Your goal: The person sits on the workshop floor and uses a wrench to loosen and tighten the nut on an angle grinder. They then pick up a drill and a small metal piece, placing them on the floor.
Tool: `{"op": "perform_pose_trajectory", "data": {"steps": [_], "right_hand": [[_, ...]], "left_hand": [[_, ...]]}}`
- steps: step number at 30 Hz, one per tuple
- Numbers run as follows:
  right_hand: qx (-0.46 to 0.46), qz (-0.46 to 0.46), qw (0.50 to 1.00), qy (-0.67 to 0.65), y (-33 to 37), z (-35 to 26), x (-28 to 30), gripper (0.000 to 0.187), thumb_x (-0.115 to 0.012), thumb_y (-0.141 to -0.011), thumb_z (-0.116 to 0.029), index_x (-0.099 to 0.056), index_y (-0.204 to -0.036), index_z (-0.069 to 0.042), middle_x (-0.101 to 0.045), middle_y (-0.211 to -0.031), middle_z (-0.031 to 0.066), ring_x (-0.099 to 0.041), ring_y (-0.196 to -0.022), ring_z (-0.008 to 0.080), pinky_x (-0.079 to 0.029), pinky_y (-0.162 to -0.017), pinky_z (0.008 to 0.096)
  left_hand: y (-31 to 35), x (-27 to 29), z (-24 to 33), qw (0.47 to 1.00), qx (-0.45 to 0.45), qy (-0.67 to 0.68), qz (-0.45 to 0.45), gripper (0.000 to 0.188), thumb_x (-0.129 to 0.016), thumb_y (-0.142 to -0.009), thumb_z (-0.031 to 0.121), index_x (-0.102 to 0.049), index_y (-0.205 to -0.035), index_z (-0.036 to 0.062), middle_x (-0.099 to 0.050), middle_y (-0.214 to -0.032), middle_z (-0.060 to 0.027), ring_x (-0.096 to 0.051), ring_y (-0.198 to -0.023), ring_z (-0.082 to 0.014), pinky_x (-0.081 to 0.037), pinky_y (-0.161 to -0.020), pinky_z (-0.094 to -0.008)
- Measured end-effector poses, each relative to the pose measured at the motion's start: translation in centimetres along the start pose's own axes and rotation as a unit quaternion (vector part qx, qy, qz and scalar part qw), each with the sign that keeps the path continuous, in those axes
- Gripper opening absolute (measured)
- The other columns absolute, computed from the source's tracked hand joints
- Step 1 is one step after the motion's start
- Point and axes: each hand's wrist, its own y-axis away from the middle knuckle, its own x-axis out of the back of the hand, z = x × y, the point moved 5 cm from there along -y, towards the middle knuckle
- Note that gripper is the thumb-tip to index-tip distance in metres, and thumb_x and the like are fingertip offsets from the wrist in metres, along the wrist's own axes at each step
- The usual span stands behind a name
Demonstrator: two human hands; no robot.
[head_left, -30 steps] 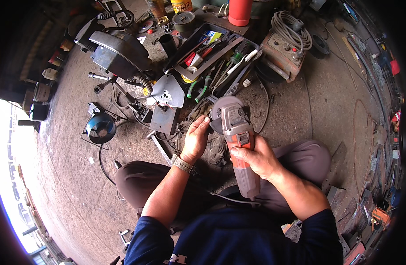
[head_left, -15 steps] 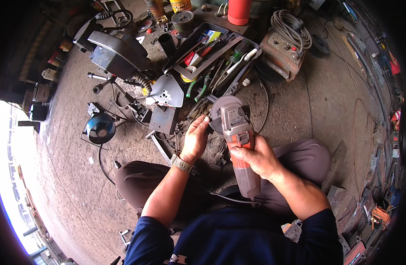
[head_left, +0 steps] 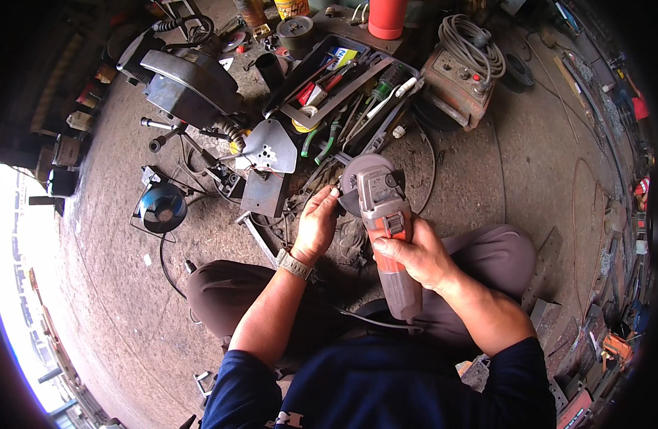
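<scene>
An angle grinder [head_left: 390, 243], orange and grey, is held on the near side of the black toolbox [head_left: 300, 74], with its disc [head_left: 358, 170] directed toward that box. The grinder's body is gripped by the right hand [head_left: 423, 261], the thumb being laid across the housing. The left hand [head_left: 317, 227], also on the toolbox's near side, is placed just beside the disc; its thumb and fingers are drawn together, but whether anything is pinched between them cannot be told. Green-handled pliers [head_left: 334, 136] are seen at the toolbox's near edge. Near its left, a pierced metal plate [head_left: 282, 151] is found; farther left, a machine with a grey guard [head_left: 193, 75]. To the toolbox's right, a rust-brown control box [head_left: 443, 75] is topped by coiled cable [head_left: 461, 36]. Beyond its far side, a red cylinder [head_left: 386, 18] is set upright.
</scene>
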Motion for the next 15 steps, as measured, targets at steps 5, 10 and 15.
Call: {"op": "perform_pose_trajectory", "data": {"steps": [5,10,15], "right_hand": [[0.002,-0.001,1.0,0.004,-0.1,0.2,0.2,0.036,-0.074,-0.087,-0.027,-0.062,-0.11,-0.002,-0.065,-0.096,0.0032,-0.061,-0.088,0.0102,-0.051,-0.079,0.0284],[-0.001,0.003,1.0,-0.001,-0.1,0.4,0.2,0.035,-0.074,-0.087,-0.027,-0.062,-0.108,-0.002,-0.066,-0.096,0.0036,-0.062,-0.087,0.0104,-0.051,-0.079,0.0285],[-0.01,-0.007,1.0,-0.002,-0.1,0.5,0.2,0.035,-0.074,-0.087,-0.026,-0.063,-0.108,-0.001,-0.066,-0.097,0.0042,-0.062,-0.087,0.0105,-0.052,-0.079,0.0286]], "left_hand": [[-0.1,0.0,-0.1,1.0,0.011,0.005,-0.005,0.035,-0.063,-0.099,0.023,-0.058,-0.125,-0.0014,-0.065,-0.106,-0.002,-0.056,-0.093,-0.0098,-0.044,-0.084,-0.0253],[0.3,-0.8,0.3,1.0,0.007,0.009,0.025,0.028,-0.061,-0.1,0.022,-0.061,-0.118,0.0006,-0.065,-0.1,0.0003,-0.054,-0.088,-0.0086,-0.043,-0.08,-0.0256],[0.4,-1.6,1.2,1.0,-0.005,-0.014,-0.014,0.021,-0.058,-0.101,0.023,-0.063,-0.108,0.0034,-0.064,-0.095,0.0023,-0.053,-0.085,-0.0075,-0.042,-0.077,-0.0248]]}}
